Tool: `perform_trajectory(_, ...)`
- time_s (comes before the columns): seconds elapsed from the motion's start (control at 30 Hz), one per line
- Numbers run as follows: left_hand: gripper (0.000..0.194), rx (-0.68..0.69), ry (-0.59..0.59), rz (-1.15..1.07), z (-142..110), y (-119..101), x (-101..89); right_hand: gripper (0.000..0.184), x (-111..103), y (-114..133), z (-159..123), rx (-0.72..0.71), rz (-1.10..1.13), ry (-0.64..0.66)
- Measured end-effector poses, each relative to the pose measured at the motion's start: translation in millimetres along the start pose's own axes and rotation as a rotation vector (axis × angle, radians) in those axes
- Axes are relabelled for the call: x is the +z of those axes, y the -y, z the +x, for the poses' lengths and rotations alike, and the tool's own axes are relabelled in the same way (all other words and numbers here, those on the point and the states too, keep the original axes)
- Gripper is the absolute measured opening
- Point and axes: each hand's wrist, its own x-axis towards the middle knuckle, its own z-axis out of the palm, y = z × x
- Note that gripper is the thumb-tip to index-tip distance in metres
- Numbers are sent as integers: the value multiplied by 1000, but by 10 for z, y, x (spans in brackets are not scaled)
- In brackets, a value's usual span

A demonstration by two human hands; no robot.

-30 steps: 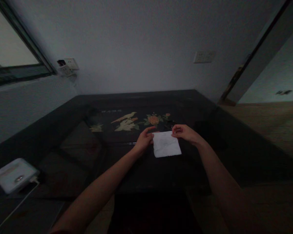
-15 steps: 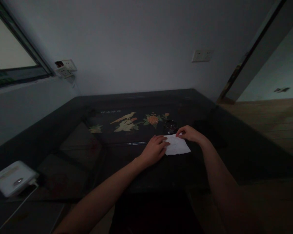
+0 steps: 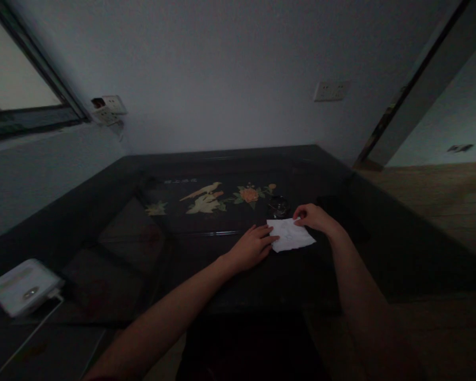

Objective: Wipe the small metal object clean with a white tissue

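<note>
A white sheet of tissue paper (image 3: 292, 238) lies on the dark glossy table (image 3: 206, 286), its surface slightly creased. My left hand (image 3: 254, 247) rests palm down at the left edge of the tissue, fingers stretched out and their tips on it. At the far right edge, my right hand (image 3: 311, 217) pinches the tissue between thumb and fingers. Just behind the tissue stands a round clear glass dish (image 3: 278, 205), dim in the low light.
Golden birds and an orange flower (image 3: 249, 195) decorate the tabletop. A white box-shaped device (image 3: 24, 288) with a white cable sits at the near left. Wall sockets (image 3: 331, 91) are above the table's back edge. A dark flat object (image 3: 341, 211) lies beyond my right wrist.
My right hand has shifted slightly right along the tissue's far edge. The tissue has moved a little to the right, and more of its left corner shows beside my left fingers.
</note>
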Motion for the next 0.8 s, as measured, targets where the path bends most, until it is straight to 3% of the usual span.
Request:
perform_trajectory(0.07, 38, 26, -13, 1, -1, -10, -12, 7, -37, 23, -16, 19, -9, -93)
perform_trajectory(0.13, 37, 60, -14, 10, -5, -24, -24, 8, -80, 49, -45, 16, 58, -82)
perform_trajectory(0.3, 34, 88, 29, -52, -28, -33, -37, 25, -126, 102, -185, 53, 366, 417)
perform_trajectory(0.4, 36, 102, 82, -28, -33, -24, -39, 33, -106, 107, -241, 98, 351, 542)
perform_trajectory(0.63, 38, 140, 162, 26, -32, -17, -69, 45, -52, 91, -201, 27, 146, 479)
perform_trajectory(0.8, 37, 162, 118, -88, -41, -32, -85, 45, -53, 81, -191, 24, 86, 425)
